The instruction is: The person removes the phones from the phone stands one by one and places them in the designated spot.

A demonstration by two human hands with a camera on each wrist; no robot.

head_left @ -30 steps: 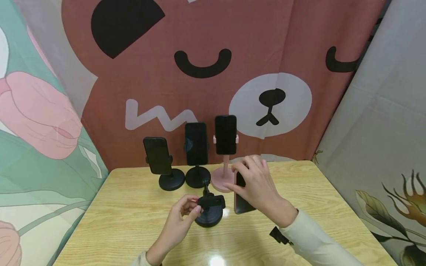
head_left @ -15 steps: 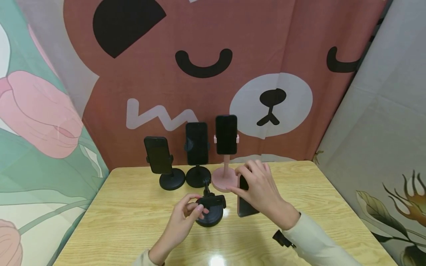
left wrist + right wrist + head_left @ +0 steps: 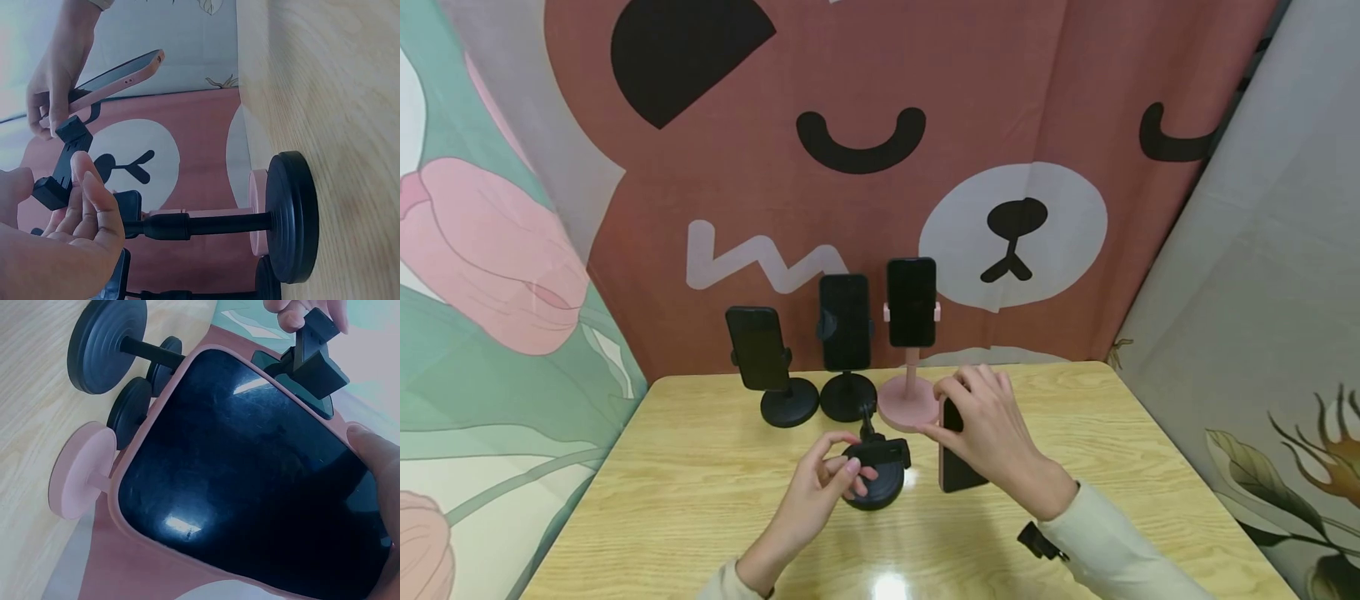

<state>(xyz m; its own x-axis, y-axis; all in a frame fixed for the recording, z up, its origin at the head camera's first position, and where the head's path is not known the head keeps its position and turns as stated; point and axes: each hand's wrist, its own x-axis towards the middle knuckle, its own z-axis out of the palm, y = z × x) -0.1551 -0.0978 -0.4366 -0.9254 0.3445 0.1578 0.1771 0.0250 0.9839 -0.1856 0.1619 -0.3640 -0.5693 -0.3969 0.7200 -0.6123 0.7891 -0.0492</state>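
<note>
My right hand point(image 3: 988, 425) grips a smartphone point(image 3: 244, 481) with a dark screen and a pink edge, fingers and thumb at its upper end. The phone hangs over the table, its lower end tilted down, right of a black phone stand point(image 3: 876, 487). At that stand's clamp point(image 3: 64, 165) is my left hand point(image 3: 808, 492), thumb on one side and curled fingers on the other. The clamp's jaws hold nothing. In the left wrist view the stand's black post and round base point(image 3: 292, 215) show below the hand.
Behind stand two black phone stands and a pink stand point(image 3: 906, 404), each bearing a phone: a left phone point(image 3: 756, 348), a middle phone point(image 3: 844, 321) and a right phone point(image 3: 912, 302). The wooden table point(image 3: 685, 500) backs onto a bear-print curtain point(image 3: 737, 192).
My right hand has shifted slightly right and toward me with the phone. The left fingers have moved a little further right across the clamp. The stands keep their places.
</note>
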